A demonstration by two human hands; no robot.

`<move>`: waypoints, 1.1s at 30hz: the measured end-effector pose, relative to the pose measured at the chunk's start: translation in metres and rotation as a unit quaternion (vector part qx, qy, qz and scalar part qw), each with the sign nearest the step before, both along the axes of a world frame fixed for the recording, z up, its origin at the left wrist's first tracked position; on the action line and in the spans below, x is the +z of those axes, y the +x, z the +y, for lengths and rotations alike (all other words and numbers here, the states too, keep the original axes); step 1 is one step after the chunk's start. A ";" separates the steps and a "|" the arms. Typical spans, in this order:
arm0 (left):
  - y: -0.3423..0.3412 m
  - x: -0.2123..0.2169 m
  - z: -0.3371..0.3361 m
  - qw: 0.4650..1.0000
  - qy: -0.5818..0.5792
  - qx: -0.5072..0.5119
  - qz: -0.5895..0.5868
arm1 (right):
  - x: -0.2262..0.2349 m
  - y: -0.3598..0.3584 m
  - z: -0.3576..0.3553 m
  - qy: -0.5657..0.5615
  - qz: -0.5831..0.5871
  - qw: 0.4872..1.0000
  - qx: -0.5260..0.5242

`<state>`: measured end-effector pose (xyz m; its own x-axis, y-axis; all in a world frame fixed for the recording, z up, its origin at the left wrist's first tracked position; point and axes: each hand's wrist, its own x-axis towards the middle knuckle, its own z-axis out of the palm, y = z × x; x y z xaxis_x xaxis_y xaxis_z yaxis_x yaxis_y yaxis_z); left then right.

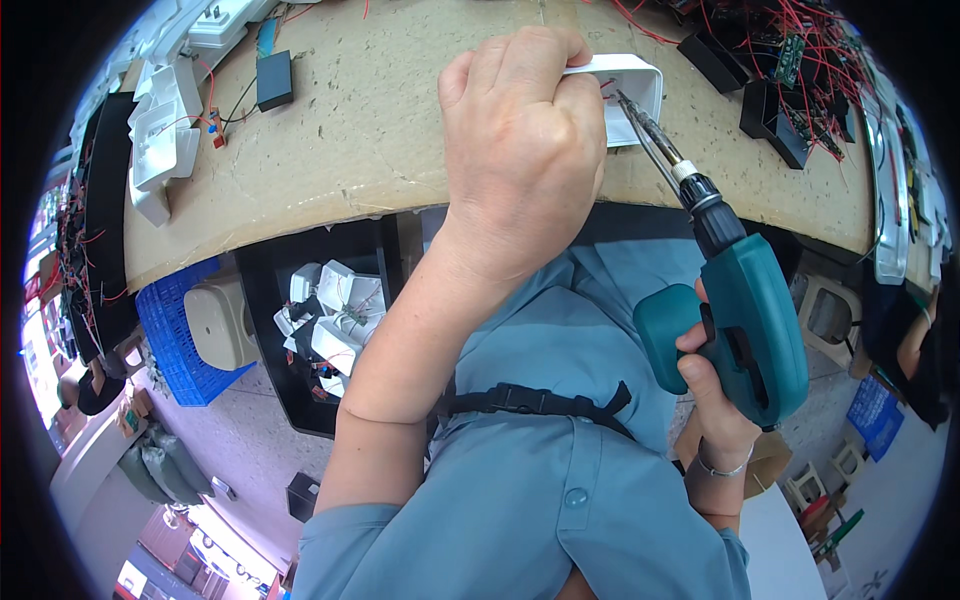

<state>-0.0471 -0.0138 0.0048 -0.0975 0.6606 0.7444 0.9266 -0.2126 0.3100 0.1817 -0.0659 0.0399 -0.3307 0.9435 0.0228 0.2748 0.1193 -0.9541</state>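
Observation:
My left hand [525, 150] is closed over the near-left side of an open white plastic housing [650, 90] at the table's front edge. Its fingertips are hidden from here. A bit of red wire shows inside the housing. My right hand [715, 395] grips the handle of a green soldering gun [765, 320] with a black collar. The gun points up and to the left. Its thin metal tip reaches into the housing, close to the red wire; whether they touch I cannot tell.
White plastic housings [160, 145] and a small black box [274, 80] lie at the left of the table. Tangled red wires [800, 30] with black boxes and circuit boards fill the far right. Below the table edge, a black bin [270, 330] holds white parts.

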 end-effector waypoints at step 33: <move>-0.107 -0.002 -0.176 0.886 -0.003 -0.087 -0.456 | -0.005 0.013 0.001 0.056 0.103 0.992 0.036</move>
<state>-0.1544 -0.1901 0.0030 -0.5533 0.7279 0.4050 0.2444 -0.3230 0.9143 0.1952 -0.0646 0.0349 -0.3740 0.9055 0.2005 0.0618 0.2401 -0.9688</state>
